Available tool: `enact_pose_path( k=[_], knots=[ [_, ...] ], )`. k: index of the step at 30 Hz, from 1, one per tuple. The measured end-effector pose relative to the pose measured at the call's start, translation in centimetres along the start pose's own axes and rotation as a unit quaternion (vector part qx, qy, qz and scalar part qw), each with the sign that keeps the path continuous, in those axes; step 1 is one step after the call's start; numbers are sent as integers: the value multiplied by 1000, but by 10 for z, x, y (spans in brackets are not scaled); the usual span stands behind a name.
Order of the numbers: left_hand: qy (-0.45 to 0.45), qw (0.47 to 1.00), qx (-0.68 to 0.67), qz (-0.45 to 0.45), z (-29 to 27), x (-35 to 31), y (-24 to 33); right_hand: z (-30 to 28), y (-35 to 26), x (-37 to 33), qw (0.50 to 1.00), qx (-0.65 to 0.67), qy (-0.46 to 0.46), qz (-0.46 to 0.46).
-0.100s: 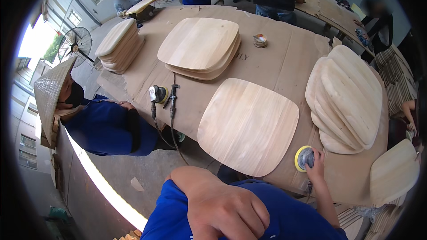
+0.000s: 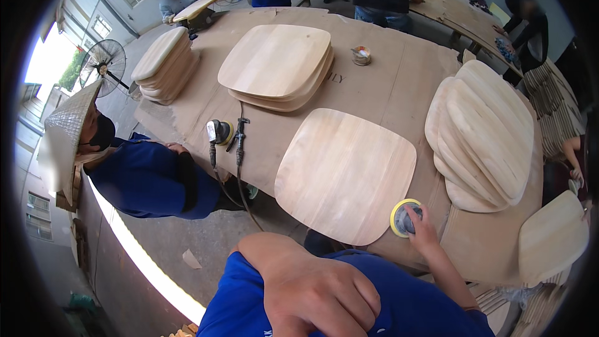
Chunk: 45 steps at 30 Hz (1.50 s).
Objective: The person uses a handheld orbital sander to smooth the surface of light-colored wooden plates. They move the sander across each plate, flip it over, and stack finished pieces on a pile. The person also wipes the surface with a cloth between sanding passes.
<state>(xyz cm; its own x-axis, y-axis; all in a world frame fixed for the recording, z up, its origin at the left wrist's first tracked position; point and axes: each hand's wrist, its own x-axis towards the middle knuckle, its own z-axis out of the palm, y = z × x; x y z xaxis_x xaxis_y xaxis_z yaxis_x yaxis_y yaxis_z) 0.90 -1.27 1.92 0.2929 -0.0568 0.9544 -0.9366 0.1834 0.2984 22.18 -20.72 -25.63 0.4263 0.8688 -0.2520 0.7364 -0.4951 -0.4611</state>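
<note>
My right hand (image 2: 423,228) grips a round orbital sander (image 2: 404,219) with a yellow-rimmed pad, tilted up at the lower right corner of a pale wooden board (image 2: 346,178). Whether the pad touches the board's edge, I cannot tell. The board, square with rounded corners, lies flat near the table's front edge. Close to the camera, my left hand (image 2: 324,296) is bent across my chest with its fingers curled closed; anything inside them is hidden.
Boards are stacked at the right (image 2: 483,137), the middle back (image 2: 274,62) and the far left (image 2: 163,65) of the cardboard-covered table (image 2: 387,97). A second sander (image 2: 219,131), an air blow gun (image 2: 241,134) and a small round container (image 2: 361,55) lie there. A co-worker (image 2: 150,178) stands left.
My right hand has brought the sander left from the cardboard to the board's lower right corner. My left hand stays in place.
</note>
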Motion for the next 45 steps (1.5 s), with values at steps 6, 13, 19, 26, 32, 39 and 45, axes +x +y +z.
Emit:
enact_pose_path(
  k=[6, 13, 19, 26, 32, 39, 45],
  knots=[
    [40, 999, 10, -22, 6, 7, 8, 26, -39, 27, 987, -47, -78, -130],
    [-2, 982, 34, -184, -10, -42, 8, 14, -12, 108, 998, -41, -11, -37],
    [185, 644, 343, -659, -75, -185, -21, -7, -4, 198, 997, -58, 23, 51],
    [-15, 222, 492, -841, -61, -338, -20, -25, 12, 221, 993, -56, 35, 102],
    [260, 284, 563, -731, -91, -410, 0, -11, 17, 185, 996, -78, 46, 16],
    [245, 290, 627, -680, -85, -428, -7, -25, 18, 209, 990, -86, 44, 104],
    [214, 265, 659, -670, -51, -412, -11, 0, 6, 145, 995, -44, 61, 69]
  ],
)
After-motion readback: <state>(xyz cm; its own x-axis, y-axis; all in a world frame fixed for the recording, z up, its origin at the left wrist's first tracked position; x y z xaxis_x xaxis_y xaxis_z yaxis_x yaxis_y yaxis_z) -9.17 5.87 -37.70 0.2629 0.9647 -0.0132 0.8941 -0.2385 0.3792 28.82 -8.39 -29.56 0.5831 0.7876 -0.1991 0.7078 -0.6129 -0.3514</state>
